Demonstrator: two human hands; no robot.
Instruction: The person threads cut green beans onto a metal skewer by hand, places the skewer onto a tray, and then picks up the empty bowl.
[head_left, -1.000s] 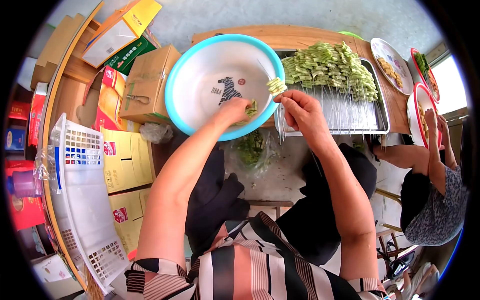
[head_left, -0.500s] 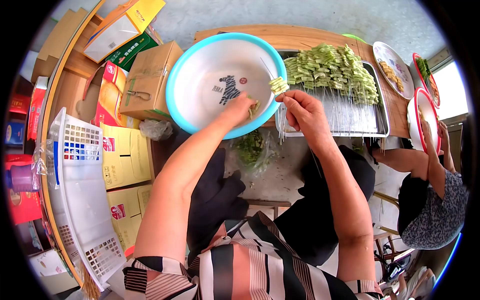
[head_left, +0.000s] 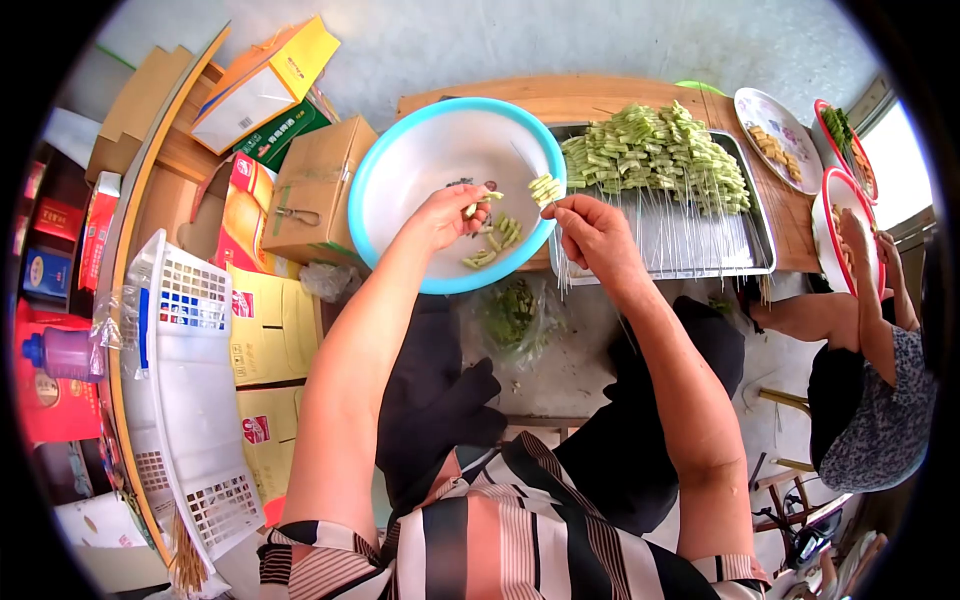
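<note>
My left hand (head_left: pixel 448 217) is over the white basin (head_left: pixel 400 160) with a blue rim, its fingers closed on a few cut green bean pieces (head_left: pixel 484 203). More loose pieces (head_left: pixel 497 243) lie at the bottom of the basin, below the hand. At the basin's right rim, my right hand (head_left: pixel 592 238) pinches a thin metal skewer. Several bean pieces (head_left: pixel 545 189) are threaded on that skewer, and its tip points up over the basin. Just right of this hand, a metal tray (head_left: pixel 700 250) holds a heap of skewered green beans (head_left: pixel 655 160).
Plates (head_left: pixel 783 140) and a red-rimmed basin (head_left: pixel 830 215) stand to the right, where another person's hands (head_left: pixel 862 250) work. A plastic bag of greens (head_left: pixel 515 315) is below the table. Cardboard boxes (head_left: pixel 318 185) and a white plastic basket (head_left: pixel 190 400) are at the left.
My left hand has lifted from the basin's bottom and moved left with bean pieces in its fingers, uncovering the loose pieces. My right hand still holds the skewer. The view has shifted slightly.
</note>
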